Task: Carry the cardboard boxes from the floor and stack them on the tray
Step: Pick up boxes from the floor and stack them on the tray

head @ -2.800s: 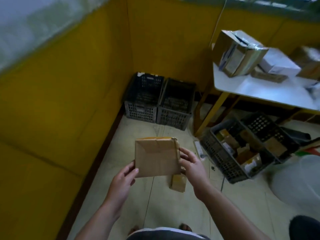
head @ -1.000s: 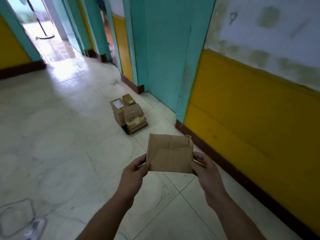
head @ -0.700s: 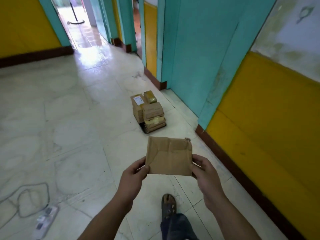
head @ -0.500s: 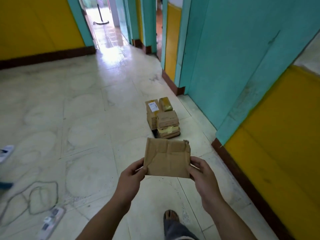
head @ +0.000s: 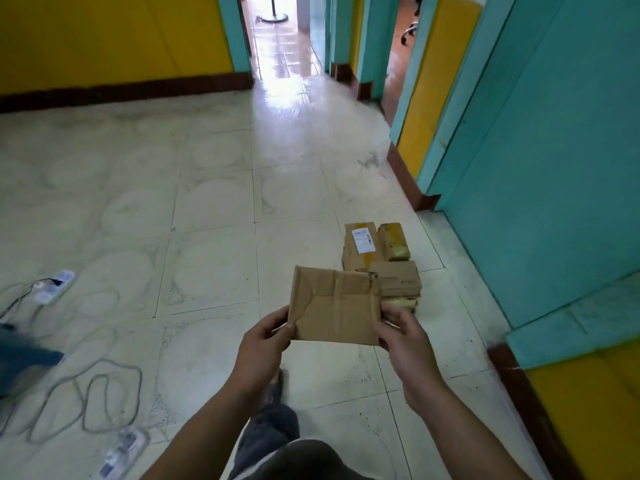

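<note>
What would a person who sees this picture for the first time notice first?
The eye goes first to the flat cardboard box in the middle, gripped by its side edges between the left hand and the right hand. Just beyond it, a stack of boxes sits on the tiled floor near the teal wall. Far left, a white power strip lies on the floor.

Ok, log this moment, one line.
phase: carry | left hand and right hand: gripping flat cardboard box | box stack: ahead

Both hands grip flat cardboard box; stacked boxes beyond.
</note>
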